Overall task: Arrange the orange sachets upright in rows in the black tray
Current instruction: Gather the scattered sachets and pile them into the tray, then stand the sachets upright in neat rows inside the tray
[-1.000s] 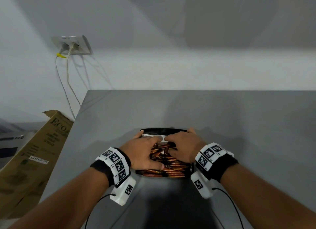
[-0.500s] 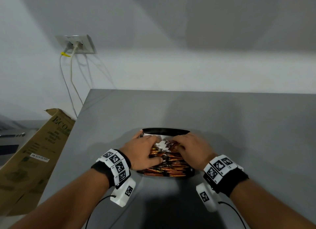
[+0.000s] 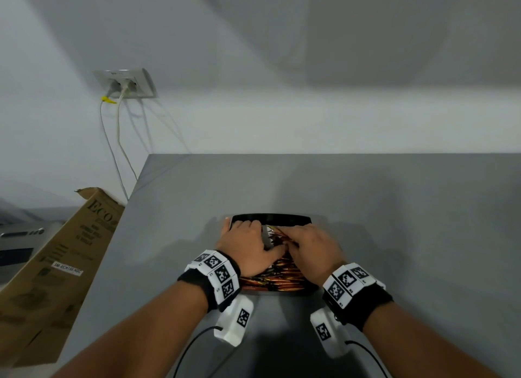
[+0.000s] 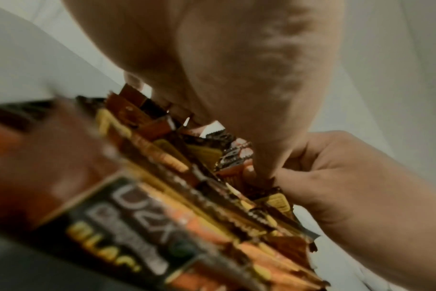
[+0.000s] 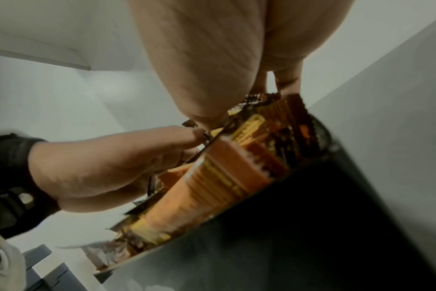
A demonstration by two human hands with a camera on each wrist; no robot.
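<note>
Head view, near to far: two forearms with tagged wristbands, then both hands over the tray on the grey table, far rim of the tray still bare. Sachets sit in the tray, packed on edge in the near rows; the middle, between the hands, looks ragged. Left hand lies over the left part of the pack, thumb reaching toward the centre; the wrist views suggest the thumb touches sachet tops, but whether it pinches one I cannot tell. Right hand has fingers curled down into the pack's middle, apparently gripping sachet tops. To do this step well, I'd judge: left hand braces the standing rows so they don't fan over, right hand seats the loose ones upright, then press toward the near wall. Counts: one tray, two hands, sachets too tightly packed to count, certainly dozens.
</note>
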